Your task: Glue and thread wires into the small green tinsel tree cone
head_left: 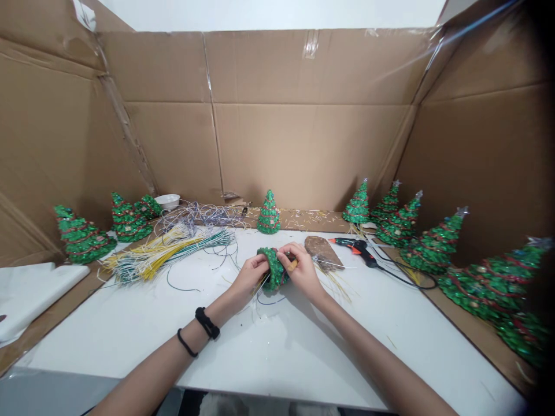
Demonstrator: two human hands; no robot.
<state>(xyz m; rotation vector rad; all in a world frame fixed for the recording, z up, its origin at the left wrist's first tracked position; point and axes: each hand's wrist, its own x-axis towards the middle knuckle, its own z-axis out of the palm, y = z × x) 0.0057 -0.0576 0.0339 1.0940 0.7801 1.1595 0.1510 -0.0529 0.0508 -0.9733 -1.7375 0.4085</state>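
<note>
Both my hands meet at the middle of the white table (269, 341) around a small green sequined tree (273, 267) lying on its side. My left hand (250, 276) cups its left end with curled fingers. My right hand (300, 268) grips its right end, fingers closed, with a small tan or orange piece showing at the fingertips. Thin wires trail out from under the tree. Two black bands (199, 332) sit on my left wrist.
A bundle of yellow, green and white wires (167, 251) lies left. An orange-and-black glue gun (358, 247) and a brown cone (324, 252) lie right. Finished green trees stand along the left (82, 236), back (269, 214) and right (433, 242) edges. Cardboard walls (303, 127) enclose the table; a white bowl (167, 201) sits at the back.
</note>
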